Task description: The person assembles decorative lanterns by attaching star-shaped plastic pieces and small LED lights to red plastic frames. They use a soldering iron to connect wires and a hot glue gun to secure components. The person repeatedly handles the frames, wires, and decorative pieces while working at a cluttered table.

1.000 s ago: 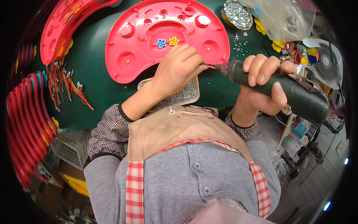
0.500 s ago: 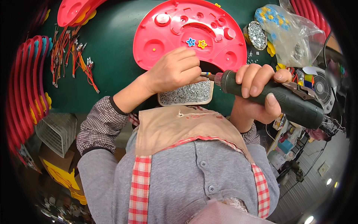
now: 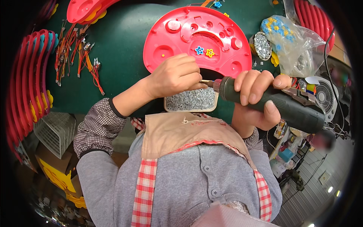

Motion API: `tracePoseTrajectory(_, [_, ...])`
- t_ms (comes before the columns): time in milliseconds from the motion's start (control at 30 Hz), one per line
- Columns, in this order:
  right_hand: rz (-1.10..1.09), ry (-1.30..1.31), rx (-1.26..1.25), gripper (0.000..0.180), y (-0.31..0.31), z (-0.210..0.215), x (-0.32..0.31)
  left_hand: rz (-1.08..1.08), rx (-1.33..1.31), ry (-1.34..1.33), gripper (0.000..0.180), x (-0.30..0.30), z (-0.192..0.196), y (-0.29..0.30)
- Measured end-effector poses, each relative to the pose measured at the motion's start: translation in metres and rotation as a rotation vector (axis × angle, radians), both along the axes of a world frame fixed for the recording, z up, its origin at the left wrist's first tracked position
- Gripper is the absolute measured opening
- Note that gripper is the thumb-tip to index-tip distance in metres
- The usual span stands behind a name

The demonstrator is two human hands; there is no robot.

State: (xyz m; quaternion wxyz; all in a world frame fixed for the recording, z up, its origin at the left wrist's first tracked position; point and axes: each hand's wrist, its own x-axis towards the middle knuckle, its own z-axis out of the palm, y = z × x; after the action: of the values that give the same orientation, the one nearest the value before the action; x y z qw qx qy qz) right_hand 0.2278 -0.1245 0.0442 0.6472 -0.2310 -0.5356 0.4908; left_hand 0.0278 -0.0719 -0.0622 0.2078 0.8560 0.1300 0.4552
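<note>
My right hand (image 3: 261, 89) is wrapped round a dark green electric screwdriver (image 3: 298, 115), held nearly level with its tip pointing left. My left hand (image 3: 174, 75) is closed in a pinch at the screwdriver's tip; what its fingers hold is hidden. Just below them sits a shallow tray (image 3: 189, 111) full of small silvery screws. Beyond my hands lies a curved red plastic shell (image 3: 181, 45), its hollow side up. A blue flower-shaped piece (image 3: 199, 50) and a yellow one (image 3: 210, 53) sit in its middle.
Several red shells (image 3: 28, 75) stand stacked at the left, near bundled wires (image 3: 81, 49). Another red shell (image 3: 85, 9) lies far left. At the right are a dish of shiny small parts (image 3: 262, 46), a plastic bag (image 3: 302, 53) of blue and yellow pieces and a fan (image 3: 325, 94).
The whole view has shifted slightly, so the table things appear lower. My left fingers and the screwdriver tip stay together; the coloured bit seen between them before is now mostly hidden.
</note>
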Motion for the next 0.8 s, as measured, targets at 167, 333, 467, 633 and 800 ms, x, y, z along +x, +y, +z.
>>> tracePoseTrajectory(167, [0.005,0.001,-0.027,0.039,-0.004,0.001,0.003,0.009,0.006,0.013,0.029,-0.001,-0.003,0.000])
tracePoseTrajectory(333, [0.041,-0.011,-0.027,0.040,-0.003,0.003,-0.003,0.044,0.022,0.016,0.029,-0.007,0.000,-0.003])
tracePoseTrajectory(467, [0.048,-0.030,0.001,0.042,-0.003,0.001,-0.011,0.095,0.096,-0.013,0.030,-0.010,-0.005,-0.005])
tracePoseTrajectory(633, [0.019,-0.043,0.084,0.042,0.023,-0.018,-0.031,0.329,-0.055,0.047,0.034,-0.025,0.003,-0.021])
tracePoseTrajectory(800, [0.042,0.069,0.067,0.041,0.050,-0.048,-0.055,0.236,-0.229,0.496,0.030,-0.024,-0.012,-0.082])
